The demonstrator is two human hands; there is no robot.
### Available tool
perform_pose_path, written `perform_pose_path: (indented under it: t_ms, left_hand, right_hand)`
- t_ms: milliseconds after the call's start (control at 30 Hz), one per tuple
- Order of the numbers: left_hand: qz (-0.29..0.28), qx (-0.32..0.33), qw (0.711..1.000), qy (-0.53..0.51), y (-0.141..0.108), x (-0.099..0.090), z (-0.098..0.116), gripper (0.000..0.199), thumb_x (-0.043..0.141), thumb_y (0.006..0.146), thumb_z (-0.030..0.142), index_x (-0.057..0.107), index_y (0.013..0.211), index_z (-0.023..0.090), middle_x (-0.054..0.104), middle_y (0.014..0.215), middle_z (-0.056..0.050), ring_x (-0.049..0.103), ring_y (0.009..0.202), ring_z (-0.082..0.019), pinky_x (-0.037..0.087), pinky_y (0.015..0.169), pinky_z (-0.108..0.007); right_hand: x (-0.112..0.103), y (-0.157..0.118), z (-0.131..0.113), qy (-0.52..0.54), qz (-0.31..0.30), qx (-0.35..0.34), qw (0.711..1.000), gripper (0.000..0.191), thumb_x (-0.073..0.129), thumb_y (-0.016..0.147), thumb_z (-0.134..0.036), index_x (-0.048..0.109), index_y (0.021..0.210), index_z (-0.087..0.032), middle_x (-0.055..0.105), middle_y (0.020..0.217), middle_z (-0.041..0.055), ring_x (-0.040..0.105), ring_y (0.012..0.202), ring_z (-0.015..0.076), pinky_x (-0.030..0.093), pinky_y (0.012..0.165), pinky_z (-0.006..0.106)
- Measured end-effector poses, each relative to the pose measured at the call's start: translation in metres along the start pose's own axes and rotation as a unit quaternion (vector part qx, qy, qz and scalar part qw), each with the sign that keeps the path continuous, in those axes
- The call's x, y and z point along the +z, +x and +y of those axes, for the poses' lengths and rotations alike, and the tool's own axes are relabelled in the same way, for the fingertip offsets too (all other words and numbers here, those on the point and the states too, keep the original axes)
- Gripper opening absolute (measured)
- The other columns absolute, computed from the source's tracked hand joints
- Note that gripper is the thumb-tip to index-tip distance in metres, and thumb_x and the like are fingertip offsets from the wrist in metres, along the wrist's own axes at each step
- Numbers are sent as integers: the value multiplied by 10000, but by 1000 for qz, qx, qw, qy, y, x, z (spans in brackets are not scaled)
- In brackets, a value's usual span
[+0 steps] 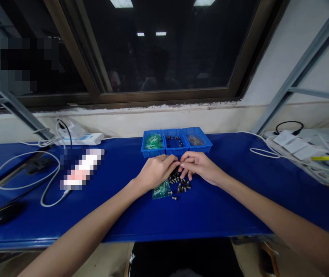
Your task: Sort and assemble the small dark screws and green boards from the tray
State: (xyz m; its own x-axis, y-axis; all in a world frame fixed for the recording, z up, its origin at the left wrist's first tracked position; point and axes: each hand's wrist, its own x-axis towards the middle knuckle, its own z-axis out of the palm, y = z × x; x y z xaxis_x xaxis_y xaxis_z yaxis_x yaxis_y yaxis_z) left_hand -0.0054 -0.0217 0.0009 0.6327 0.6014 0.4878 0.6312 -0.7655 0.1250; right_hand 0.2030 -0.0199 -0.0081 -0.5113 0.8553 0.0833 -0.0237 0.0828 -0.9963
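Observation:
My left hand [159, 169] and my right hand [199, 166] meet over the blue table, fingertips almost touching. Both are closed in a pinch; whatever they hold is too small or hidden to make out. Just below them lies a loose pile of small dark-headed screws [184, 186], partly covered by my fingers. One screw [175, 198] lies apart, nearer to me. Beside the pile, under my left wrist, is a clear plastic bag [161, 191] with greenish contents and small metal pieces.
Behind my hands stand three joined blue bins [172, 152], holding a green bag, several dark screws and a clear bag. A power strip [88, 139], cables and a black mouse [5, 214] lie to the left. White adapters [297, 145] with cables are at the right.

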Motion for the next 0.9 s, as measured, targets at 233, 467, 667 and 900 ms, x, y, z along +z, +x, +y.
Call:
perform_pose_path:
  t_ms: [233, 467, 667, 900]
  left_hand:
    - [38, -10, 999, 22, 2, -4, -3, 213, 404, 996, 243, 587, 1072, 167, 672, 862, -46, 628, 709, -137, 485, 621, -245]
    - [16, -19, 998, 64, 4, -17, -13, 247, 397, 984, 241, 575, 1138, 163, 685, 961, -67, 661, 784, -167, 501, 636, -269]
    - [-87, -53, 992, 79, 7, -34, -31, 235, 458, 944, 255, 615, 1106, 188, 698, 962, -57, 677, 834, -196, 507, 685, -297]
    - [-164, -67, 979, 100, 2, -19, -28, 346, 619, 855, 399, 656, 1109, 166, 696, 956, -114, 682, 799, -241, 498, 605, -298]
  right_hand:
    - [-3, 5, 0, 19, 106, 13, 994, 200, 737, 754, -266, 559, 799, -184, 599, 612, -22, 599, 453, 127, 429, 382, 220]
    - [-6, 30, -24, 153, 194, -26, 969, 335, 724, 781, -288, 564, 1065, -212, 695, 1059, 101, 700, 831, 198, 436, 486, 234]
    - [5, 17, -2, 12, 145, 14, 989, 230, 618, 850, -316, 565, 1040, -196, 674, 859, 57, 634, 596, 145, 352, 431, 235]
    - [15, 13, 7, -369, 71, -125, 918, 70, 570, 867, -182, 636, 854, -202, 667, 814, 25, 621, 727, 165, 455, 664, 294]
